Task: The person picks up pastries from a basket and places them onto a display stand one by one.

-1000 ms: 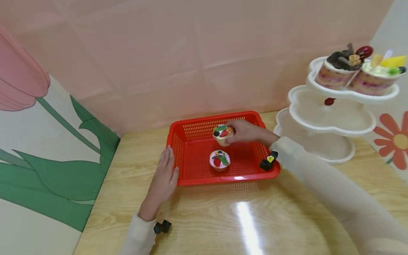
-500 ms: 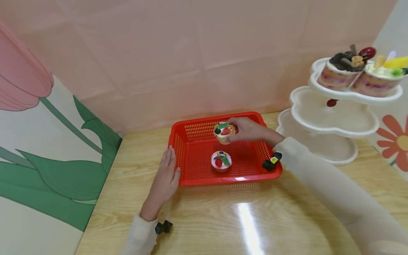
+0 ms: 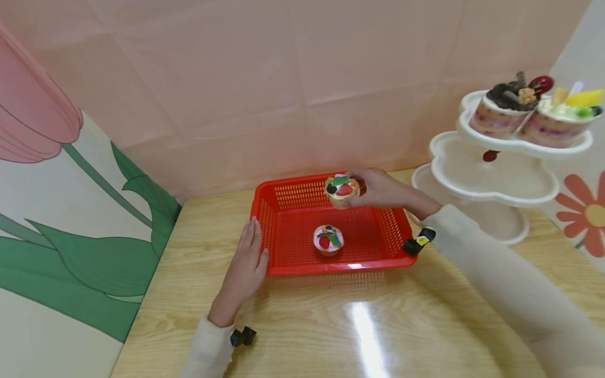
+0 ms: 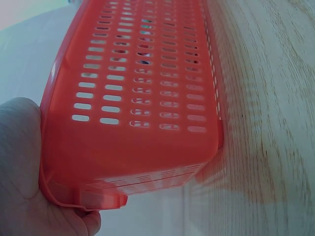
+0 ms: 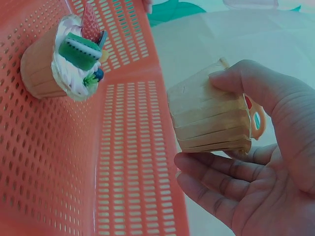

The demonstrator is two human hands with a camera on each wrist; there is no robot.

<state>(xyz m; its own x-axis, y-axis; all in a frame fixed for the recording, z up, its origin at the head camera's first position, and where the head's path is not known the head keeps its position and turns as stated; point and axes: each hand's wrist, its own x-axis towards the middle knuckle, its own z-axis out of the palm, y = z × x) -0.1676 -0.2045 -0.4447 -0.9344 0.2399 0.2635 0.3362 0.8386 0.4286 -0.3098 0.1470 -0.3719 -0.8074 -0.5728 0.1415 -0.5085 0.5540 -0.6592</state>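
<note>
My right hand (image 3: 380, 190) grips a fruit-topped cupcake (image 3: 341, 192) in a pale pleated cup, raised over the back right part of the red plastic basket (image 3: 293, 270). In the right wrist view the thumb and fingers pinch the cup (image 5: 209, 115) from its two sides. A second cupcake (image 3: 328, 240), with pink cream, a strawberry and a green piece, stands on the basket floor. My left hand (image 3: 243, 268) rests with straight fingers along the basket's left rim; in the left wrist view the hand (image 4: 22, 162) lies against the rim at a corner.
To the right stands a white three-tier stand (image 3: 493, 178). Its top tier bears two large dessert cups, one with chocolate and a cherry (image 3: 503, 110), one with yellow fruit (image 3: 560, 121). A pink cloth backdrop (image 3: 212, 105) hangs behind the wooden table (image 3: 302, 325).
My right hand has lifted the cupcake up from the basket and shifted it slightly right. The left hand and the second cupcake stay in place.
</note>
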